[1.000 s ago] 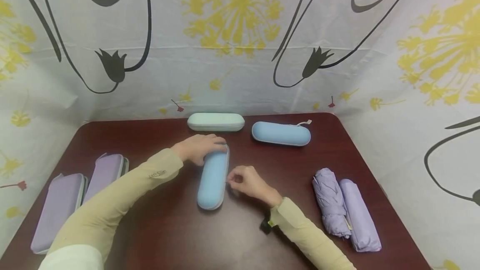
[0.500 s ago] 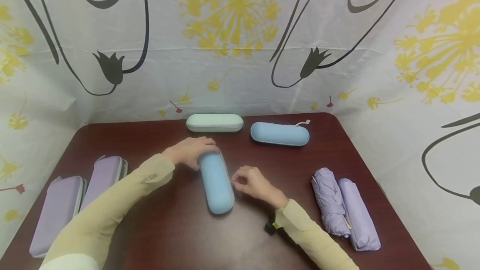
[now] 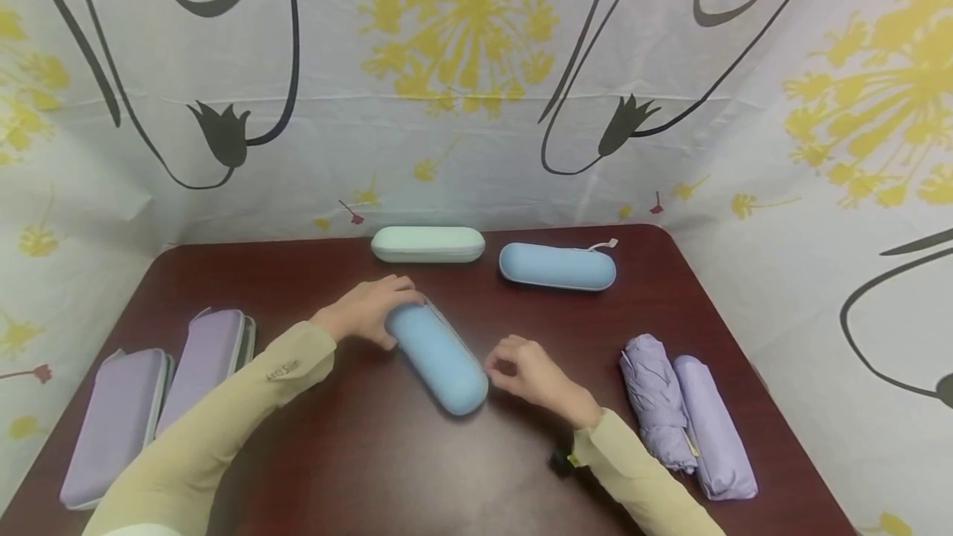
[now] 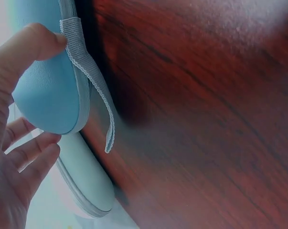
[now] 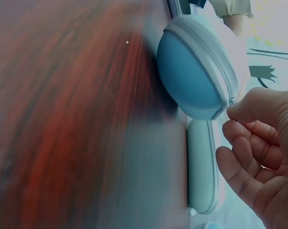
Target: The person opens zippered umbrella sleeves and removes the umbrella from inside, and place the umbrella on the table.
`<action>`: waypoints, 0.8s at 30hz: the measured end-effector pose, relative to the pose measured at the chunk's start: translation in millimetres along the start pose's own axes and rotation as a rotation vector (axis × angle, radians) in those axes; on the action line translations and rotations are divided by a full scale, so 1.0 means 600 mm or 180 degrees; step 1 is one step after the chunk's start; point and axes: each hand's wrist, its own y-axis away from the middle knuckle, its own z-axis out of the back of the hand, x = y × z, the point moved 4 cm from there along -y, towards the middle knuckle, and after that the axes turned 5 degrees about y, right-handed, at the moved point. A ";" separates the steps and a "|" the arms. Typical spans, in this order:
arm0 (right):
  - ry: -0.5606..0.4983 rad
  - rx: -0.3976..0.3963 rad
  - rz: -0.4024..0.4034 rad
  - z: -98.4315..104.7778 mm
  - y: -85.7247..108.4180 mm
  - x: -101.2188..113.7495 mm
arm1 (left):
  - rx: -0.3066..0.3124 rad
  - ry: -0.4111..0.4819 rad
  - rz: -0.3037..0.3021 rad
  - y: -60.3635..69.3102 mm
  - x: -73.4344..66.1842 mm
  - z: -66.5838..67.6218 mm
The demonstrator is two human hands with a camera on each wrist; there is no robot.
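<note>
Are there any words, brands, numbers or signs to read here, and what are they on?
Nothing can be read for sure.
Dark lettering on the left sleeve: too small and blurred.
Nearest blue zip case, other blue case, mint-green case, purple cases, folded umbrellas: no writing that I can see.

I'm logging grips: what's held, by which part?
The nearer blue case: the left hand grips its far end; the right hand pinches its zipper pull.

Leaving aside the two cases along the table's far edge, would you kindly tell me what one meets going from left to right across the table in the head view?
First purple case, second purple case, left hand, near blue case, right hand, wrinkled umbrella, smooth umbrella.
</note>
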 end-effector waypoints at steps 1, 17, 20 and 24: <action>0.0018 -0.0003 -0.0006 0.002 0.004 0.000 | -0.0027 -0.0005 -0.0009 0.000 -0.001 -0.001; 0.0227 -0.0582 -0.0657 0.015 0.048 -0.020 | -0.0502 0.0058 0.0248 0.019 -0.006 -0.015; 0.0274 -0.0576 -0.0754 0.013 0.051 -0.022 | -0.0572 0.0072 0.0344 0.021 -0.008 -0.017; 0.0359 -0.0593 -0.0890 0.011 0.052 -0.025 | -0.0612 0.0081 0.0509 0.023 -0.014 -0.020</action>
